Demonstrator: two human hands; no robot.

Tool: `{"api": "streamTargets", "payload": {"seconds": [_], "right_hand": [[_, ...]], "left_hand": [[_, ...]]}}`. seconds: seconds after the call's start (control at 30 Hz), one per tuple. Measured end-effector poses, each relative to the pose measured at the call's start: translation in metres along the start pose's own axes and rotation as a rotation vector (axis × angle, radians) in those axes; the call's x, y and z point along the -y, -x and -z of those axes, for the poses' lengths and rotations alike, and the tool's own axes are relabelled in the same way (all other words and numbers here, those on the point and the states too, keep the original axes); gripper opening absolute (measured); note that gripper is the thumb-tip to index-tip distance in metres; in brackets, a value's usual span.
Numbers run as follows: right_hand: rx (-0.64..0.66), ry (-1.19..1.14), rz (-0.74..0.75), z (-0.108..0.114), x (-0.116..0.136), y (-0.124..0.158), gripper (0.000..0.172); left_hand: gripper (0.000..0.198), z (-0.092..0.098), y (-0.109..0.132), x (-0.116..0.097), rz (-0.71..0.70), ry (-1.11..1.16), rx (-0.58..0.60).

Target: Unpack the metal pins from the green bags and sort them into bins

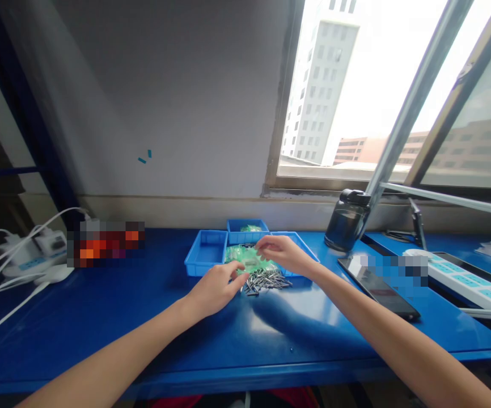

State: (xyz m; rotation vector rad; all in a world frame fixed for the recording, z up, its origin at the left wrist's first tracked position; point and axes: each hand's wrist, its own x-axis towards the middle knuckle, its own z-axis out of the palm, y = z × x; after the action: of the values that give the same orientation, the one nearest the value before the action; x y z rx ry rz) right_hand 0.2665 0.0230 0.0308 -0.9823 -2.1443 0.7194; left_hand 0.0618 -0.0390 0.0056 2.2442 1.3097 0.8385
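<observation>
On a blue table [152, 328], a pile of metal pieces [269, 281] lies with green plastic [235, 253] at its 11 o'clock edge. The left hand [214, 292] is at 9 o'clock, fingertips beside the pile; the right hand [287, 253] is at 1, fingertips at the plastic. Beyond, 3 blue bins [206, 252] span 10 to 1; a bottle [346, 224] stands at 2, a phone [381, 292] lies at 3.

Green plastic bag [249, 258]: partly covered by the left hand [214, 289] and right hand [286, 254]; either grip unclear to me.
Rightmost blue tray [305, 249]: partly behind the right hand.
Metal pins [266, 281]: ends too small to read.
Blocky blurred patch [105, 246]: unidentifiable.
Power strip [462, 277]: cut off, right edge.
Both forearms [113, 351]: cut off below.
</observation>
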Motion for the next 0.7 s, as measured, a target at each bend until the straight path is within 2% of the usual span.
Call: {"api": "streamTargets", "payload": {"seconds": [0.13, 0.3, 0.4, 0.5, 0.6, 0.7], "right_hand": [[0.024, -0.327, -0.072, -0.013, 0.011, 0.015, 0.018], [0.065, -0.544, -0.125, -0.016, 0.021, 0.022, 0.018], [0.075, -0.524, -0.132, -0.013, 0.018, 0.022, 0.018], [0.129, -0.404, -0.126, -0.013, 0.011, 0.022, 0.015], [0.229, -0.304, -0.131, -0.016, 0.007, 0.025, 0.017], [0.269, -0.246, -0.094, -0.02, 0.011, 0.029, 0.032]], "left_hand": [[0.034, 0.0, -0.002, 0.001, 0.044, 0.098, -0.026], [0.035, -0.001, -0.004, 0.004, 0.085, 0.279, -0.029], [0.032, -0.004, -0.007, 0.008, 0.132, 0.465, -0.002], [0.024, -0.006, -0.008, 0.01, 0.104, 0.563, 0.007], [0.019, -0.005, -0.008, 0.009, 0.052, 0.53, -0.011], [0.019, -0.002, -0.006, 0.006, 0.02, 0.46, -0.02]]}}
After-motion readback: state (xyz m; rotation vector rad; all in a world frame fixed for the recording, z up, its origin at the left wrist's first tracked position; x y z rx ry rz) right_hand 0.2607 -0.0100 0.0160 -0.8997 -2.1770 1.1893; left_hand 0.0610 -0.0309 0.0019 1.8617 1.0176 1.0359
